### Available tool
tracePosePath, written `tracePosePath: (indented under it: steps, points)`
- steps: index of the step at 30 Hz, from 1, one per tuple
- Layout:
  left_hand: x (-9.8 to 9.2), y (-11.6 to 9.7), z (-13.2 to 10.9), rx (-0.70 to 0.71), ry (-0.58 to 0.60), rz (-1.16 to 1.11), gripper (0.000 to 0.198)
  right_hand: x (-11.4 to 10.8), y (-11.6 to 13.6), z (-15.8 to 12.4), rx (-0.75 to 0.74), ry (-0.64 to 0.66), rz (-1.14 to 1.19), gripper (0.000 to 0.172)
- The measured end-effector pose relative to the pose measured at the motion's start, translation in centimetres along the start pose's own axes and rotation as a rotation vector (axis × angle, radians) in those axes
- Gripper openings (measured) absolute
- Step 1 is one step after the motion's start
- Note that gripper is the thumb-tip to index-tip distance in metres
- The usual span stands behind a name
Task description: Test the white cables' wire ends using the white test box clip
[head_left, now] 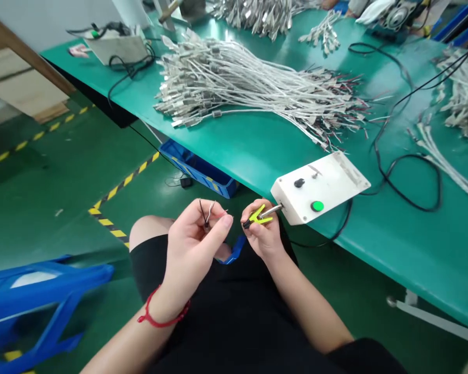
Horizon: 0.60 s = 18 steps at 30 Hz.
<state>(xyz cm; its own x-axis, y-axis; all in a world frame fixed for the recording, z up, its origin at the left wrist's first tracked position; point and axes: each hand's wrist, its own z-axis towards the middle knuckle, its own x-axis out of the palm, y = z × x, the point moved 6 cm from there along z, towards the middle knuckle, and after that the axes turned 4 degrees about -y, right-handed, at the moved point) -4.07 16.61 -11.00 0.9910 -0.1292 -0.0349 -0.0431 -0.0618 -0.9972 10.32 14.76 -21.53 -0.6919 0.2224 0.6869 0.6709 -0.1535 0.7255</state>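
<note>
My left hand (191, 244) pinches a short cable end with thin black and white wires (206, 215) between thumb and fingertips, and a red cord bracelet (164, 317) circles that wrist. My right hand (261, 234) grips small yellow-handled pliers (259, 217) with a black end and a metal tip. The two hands are close together but apart, above my lap. The tool's metal tip points towards a white control box (320, 187) with a green button and a black knob, at the table's edge just beyond my right hand.
A green workbench (249, 150) holds a large bundle of grey cables with bare coloured wire ends (242, 88), more bundles behind and right, and loose black cords. A blue crate (198, 169) sits under the bench edge. A blue stool (35, 296) stands at lower left, on a green floor with yellow-black tape.
</note>
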Motion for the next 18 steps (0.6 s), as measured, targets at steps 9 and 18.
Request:
tracePosePath:
  steps: [9,18]
  points:
    - [1.5,2.1,1.0,0.264,0.274,0.258,0.032,-0.4,-0.2,-0.6,-0.081,-0.119,-0.005,0.034]
    - [2.8,3.7,1.2,0.324,0.289,0.242,0.042,-2.0,1.7,-1.8,0.013,-0.157,-0.014,0.058]
